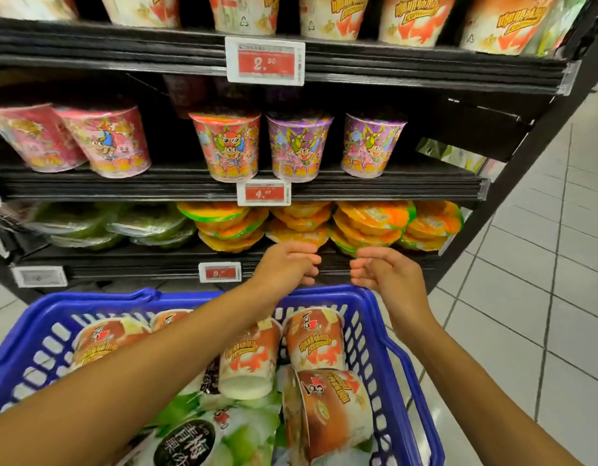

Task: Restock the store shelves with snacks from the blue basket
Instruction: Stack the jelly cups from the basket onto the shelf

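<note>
Below my fingers (309, 260), cups (316, 338) fill the blue basket (99, 299); left hand (285, 264) and right hand (386, 275) loosely curled, empty. Grip one mid-body.

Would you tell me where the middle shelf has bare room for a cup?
Two gaps: between the right pink cup and the orange cup, and right of the last purple cup up to the shelf end. The orange trays below are packed tight.

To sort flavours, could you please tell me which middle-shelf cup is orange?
The orange cup, third from the left, above the 4.50 price tag; the others are pink or purple.
</note>
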Demonstrator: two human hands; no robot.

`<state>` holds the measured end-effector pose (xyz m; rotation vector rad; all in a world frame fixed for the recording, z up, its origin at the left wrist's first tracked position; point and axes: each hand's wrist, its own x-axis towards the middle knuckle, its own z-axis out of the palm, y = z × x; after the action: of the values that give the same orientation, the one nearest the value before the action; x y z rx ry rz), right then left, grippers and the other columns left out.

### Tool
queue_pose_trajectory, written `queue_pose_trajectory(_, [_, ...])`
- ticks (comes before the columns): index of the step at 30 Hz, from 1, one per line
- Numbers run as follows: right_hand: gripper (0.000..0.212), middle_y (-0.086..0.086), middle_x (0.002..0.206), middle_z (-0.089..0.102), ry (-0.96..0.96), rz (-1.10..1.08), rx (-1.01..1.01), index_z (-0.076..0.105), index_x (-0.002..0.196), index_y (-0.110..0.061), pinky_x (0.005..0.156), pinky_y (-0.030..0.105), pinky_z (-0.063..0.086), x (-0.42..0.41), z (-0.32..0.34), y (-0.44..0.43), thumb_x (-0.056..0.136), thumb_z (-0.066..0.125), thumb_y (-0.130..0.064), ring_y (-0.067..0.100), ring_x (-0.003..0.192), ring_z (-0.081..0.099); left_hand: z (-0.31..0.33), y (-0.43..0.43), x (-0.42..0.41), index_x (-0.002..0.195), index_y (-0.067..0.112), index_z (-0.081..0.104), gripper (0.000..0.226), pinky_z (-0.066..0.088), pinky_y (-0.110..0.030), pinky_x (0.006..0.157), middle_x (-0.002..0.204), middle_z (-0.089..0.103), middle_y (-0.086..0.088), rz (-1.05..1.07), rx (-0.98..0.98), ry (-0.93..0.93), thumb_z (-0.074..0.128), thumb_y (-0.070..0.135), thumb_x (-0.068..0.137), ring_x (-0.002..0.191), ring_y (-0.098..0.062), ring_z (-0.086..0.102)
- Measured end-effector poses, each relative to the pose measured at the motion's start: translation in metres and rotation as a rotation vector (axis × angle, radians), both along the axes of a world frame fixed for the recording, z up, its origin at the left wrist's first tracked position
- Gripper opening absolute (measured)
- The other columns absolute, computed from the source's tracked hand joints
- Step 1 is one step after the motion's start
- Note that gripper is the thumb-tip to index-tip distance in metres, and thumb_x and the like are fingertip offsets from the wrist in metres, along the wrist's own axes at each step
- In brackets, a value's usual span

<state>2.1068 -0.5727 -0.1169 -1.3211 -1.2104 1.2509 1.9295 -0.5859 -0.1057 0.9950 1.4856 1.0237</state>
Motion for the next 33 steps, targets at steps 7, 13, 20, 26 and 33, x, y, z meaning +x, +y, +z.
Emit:
queue_pose_trajectory(7, [0.07,-0.034,0.129,0.052,-0.706,1.089,0.148,0.048,0.123,-0.061,0.098,0.009,0.039,0.002,0.014,-0.062,0.067,0.087,-0.043,-0.011,0.119,0.046,-0.027,-0.075,-0.041,0.093,0.019,0.067,0.032,0.048,-0.017,0.064,0.082,0.069,0.004,-0.204,0.233,0.383,0.05,-0.007,0.085,0.07,-0.003,0.063])
queue_pose_trajectory(13, [0.114,-0.019,0.148,0.034,-1.118,1.182,0.274,0.02,0.15,-0.046,0.115,0.026,0.029,-0.006,0.003,-0.072,0.059,0.088,-0.056,0.004,0.135,0.03,-0.051,-0.074,-0.034,0.131,0.023,0.059,0.048,0.045,-0.013,0.08,0.104,0.062,0.011,-0.443,0.202,0.655,0.06,0.003,0.088,0.083,0.003,0.053])
queue_pose_trajectory(20, [0.097,-0.024,0.136,0.037,-0.979,1.18,0.184,0.036,0.14,-0.042,0.11,0.017,0.033,0.004,0.006,-0.073,0.061,0.091,-0.043,-0.003,0.126,0.036,-0.057,-0.065,-0.024,0.13,0.022,0.056,0.031,0.049,-0.04,0.09,0.117,0.058,0.0,-0.492,0.225,0.89,0.05,0.018,0.099,0.107,-0.02,0.059])
queue_pose_trajectory(26, [0.091,-0.028,0.124,0.053,-0.724,1.121,-0.041,0.04,0.128,-0.053,0.097,0.027,0.052,0.023,0.017,-0.061,0.055,0.092,-0.034,0.001,0.117,0.057,-0.049,-0.066,-0.03,0.111,0.019,0.067,0.025,0.052,-0.04,0.081,0.103,0.068,-0.003,-0.435,0.188,0.883,0.045,0.013,0.1,0.093,-0.019,0.062])
queue_pose_trajectory(33, [0.086,-0.012,0.128,0.062,-0.263,0.885,-0.091,0.043,0.135,-0.024,0.093,0.028,0.053,0.036,0.009,-0.057,0.062,0.082,-0.001,0.014,0.125,0.058,-0.061,-0.069,-0.015,0.112,0.018,0.059,0.024,0.05,-0.035,0.084,0.112,0.061,0.0,-0.367,0.123,1.039,0.058,0.009,0.09,0.103,-0.02,0.058])
